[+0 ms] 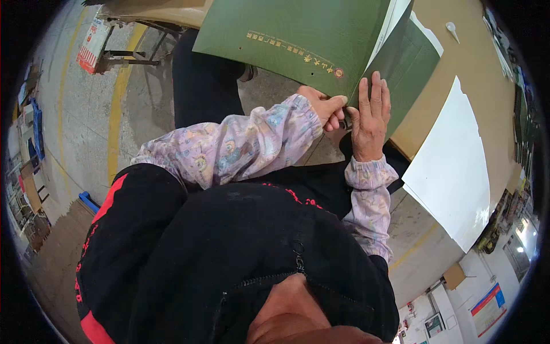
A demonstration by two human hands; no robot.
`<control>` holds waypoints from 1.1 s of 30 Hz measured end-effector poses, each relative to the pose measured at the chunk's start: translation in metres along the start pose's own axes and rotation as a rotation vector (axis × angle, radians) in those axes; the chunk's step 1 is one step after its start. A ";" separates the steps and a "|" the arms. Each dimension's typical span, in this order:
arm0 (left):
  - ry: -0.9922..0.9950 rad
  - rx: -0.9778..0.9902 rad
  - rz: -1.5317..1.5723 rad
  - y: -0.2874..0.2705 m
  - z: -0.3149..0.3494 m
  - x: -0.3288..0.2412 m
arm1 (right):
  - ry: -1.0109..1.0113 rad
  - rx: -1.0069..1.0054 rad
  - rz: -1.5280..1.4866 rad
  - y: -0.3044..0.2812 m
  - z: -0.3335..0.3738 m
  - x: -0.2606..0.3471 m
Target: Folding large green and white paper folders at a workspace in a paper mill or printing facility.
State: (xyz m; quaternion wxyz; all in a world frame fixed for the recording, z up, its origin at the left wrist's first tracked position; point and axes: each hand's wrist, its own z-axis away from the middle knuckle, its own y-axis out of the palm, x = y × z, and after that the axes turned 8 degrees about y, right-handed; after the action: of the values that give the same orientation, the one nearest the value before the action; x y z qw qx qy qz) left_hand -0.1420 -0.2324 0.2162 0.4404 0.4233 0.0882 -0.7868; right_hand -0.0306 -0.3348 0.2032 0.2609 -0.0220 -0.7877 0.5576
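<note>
A large folded green card sheet (281, 34), with gold print and small punched holes, lies across the near edge of the tan table. Its right flap is raised along a fold, with white inner faces showing. At the near corner by that fold, my left hand (325, 108) is closed, thumb pressed to the fingers on the sheet's edge. My right hand (371, 123) rests on the flap just right of the fold, palm down, fingers stretched out. Patterned sleeve covers reach both wrists. What lies under the left fingertips is partly hidden.
White sheets (455, 172) overhang the right edge of the tan table (427, 123). A small white teardrop-shaped piece (452, 31) lies at the far right. Left of the table, a red and white box (94, 46) stands by a metal frame. Stacked goods line the right rim.
</note>
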 end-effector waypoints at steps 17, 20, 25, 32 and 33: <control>-0.048 0.026 -0.066 -0.008 -0.004 0.006 | -0.033 0.079 0.039 0.001 0.001 0.001; -0.050 0.031 -0.085 -0.010 -0.002 0.003 | -0.028 0.093 0.061 0.001 0.000 0.002; -0.042 0.032 -0.035 -0.016 -0.003 0.012 | -0.052 0.159 0.043 0.000 -0.002 0.003; -0.008 0.054 -0.037 -0.010 -0.003 0.010 | -0.113 0.217 -0.015 -0.006 -0.023 -0.015; -0.013 0.048 -0.050 -0.009 -0.003 0.009 | -0.099 0.189 -0.045 -0.004 -0.026 -0.017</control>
State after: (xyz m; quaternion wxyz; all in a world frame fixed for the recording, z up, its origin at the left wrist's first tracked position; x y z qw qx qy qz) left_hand -0.1496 -0.2306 0.2052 0.4107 0.4263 0.0769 -0.8023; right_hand -0.0037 -0.3191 0.2066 0.2349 0.0480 -0.7438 0.6239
